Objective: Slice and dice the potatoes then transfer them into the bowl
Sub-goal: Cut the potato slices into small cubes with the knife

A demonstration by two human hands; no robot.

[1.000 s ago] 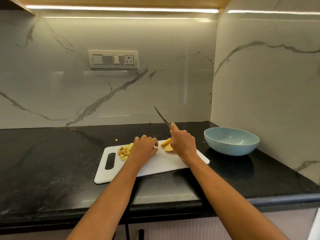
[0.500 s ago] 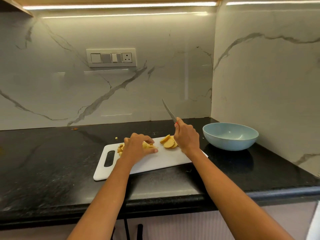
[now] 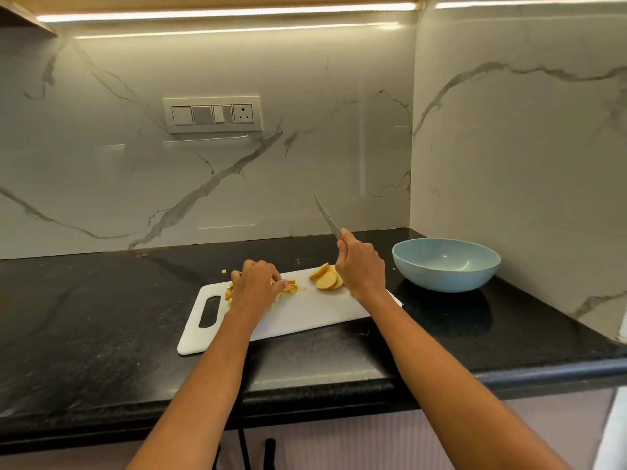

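Note:
A white cutting board (image 3: 305,317) lies on the black counter. My left hand (image 3: 256,288) is curled over a pile of diced potato pieces (image 3: 291,287) at the board's left part, covering most of them. A few round potato slices (image 3: 326,278) lie at the board's far right. My right hand (image 3: 361,268) grips a knife (image 3: 326,216) by its handle, with the blade pointing up and away, just right of the slices. A light blue bowl (image 3: 446,264) stands empty to the right of the board.
The black counter (image 3: 101,317) runs left and ends at marble walls behind and on the right. One small potato bit (image 3: 224,272) lies on the counter behind the board. A switch panel (image 3: 213,114) is on the back wall.
My left hand has drawn the diced pieces leftward on the board, uncovering some at its fingertips. My right hand with the knife has lifted slightly and stays beside the slices.

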